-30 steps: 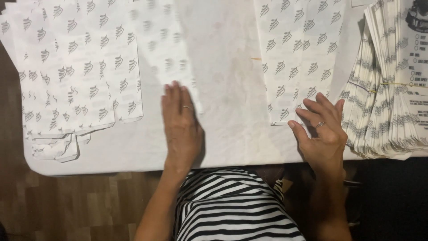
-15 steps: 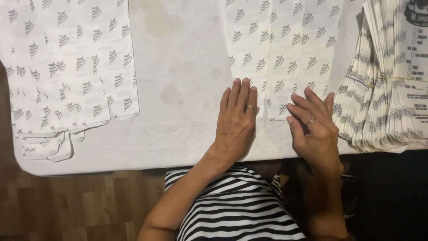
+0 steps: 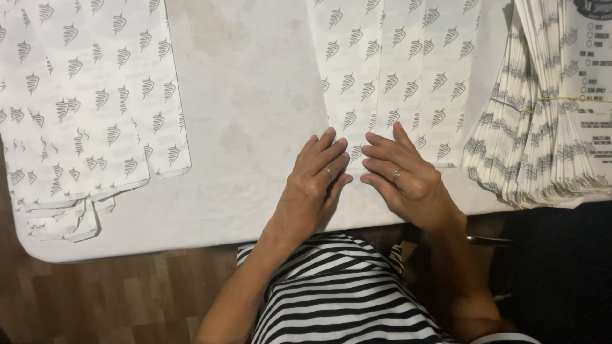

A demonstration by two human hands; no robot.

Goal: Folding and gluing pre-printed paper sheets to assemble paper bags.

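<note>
Pressing flat, fingers spread: left hand [image 3: 312, 185], right hand [image 3: 405, 175] on paper bag [image 3: 395, 76] | bag bundle [image 3: 542, 114] right | bag pile [image 3: 83, 108] left

Even, soft overhead light, white table [image 3: 255, 95] bright without glare, faint shadows under the hands, dim floor below the table, sharp focus

Left hand [image 3: 312, 185] slid right, beside right hand [image 3: 401, 178].
</note>
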